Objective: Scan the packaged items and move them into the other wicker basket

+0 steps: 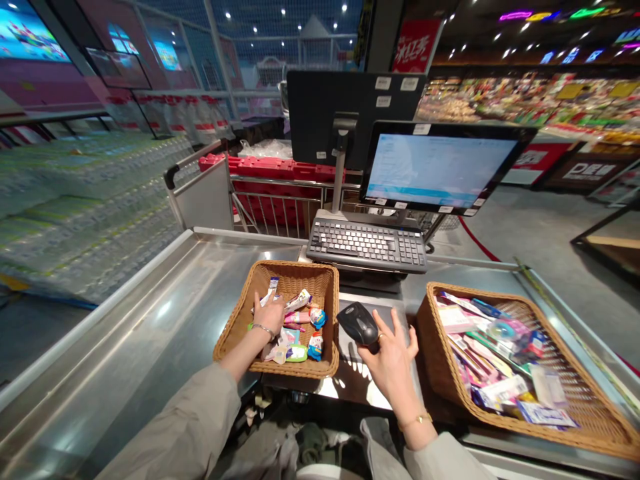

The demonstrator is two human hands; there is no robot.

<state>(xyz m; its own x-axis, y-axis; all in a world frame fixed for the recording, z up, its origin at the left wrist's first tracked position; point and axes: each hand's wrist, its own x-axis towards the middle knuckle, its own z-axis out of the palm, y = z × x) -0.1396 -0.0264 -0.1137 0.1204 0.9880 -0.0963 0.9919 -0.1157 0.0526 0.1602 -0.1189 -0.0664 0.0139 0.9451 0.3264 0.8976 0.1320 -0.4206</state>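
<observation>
My left hand (270, 315) reaches into a brown wicker basket (231, 325). Its fingers are apart and touch the small packets inside; I cannot make out anything gripped. Beside it lie a white wrapped packet (299, 301), pink-handled items, a blue-capped toy-like item (317, 317) and a green-and-white packet (297, 353). My right hand (393, 357) is over the metal counter, fingers spread, close behind a black barcode scanner (358, 323). Thumb and forefinger are near the scanner's rear edge; whether they touch it I cannot tell.
A second wicker basket (434, 363) on the right holds several packets and stationery-like items. Behind the scanner stand a keyboard (367, 241), a lit monitor (440, 170) and a black screen back (320, 117). A metal counter (165, 320) extends left, past stacked bottles (90, 207).
</observation>
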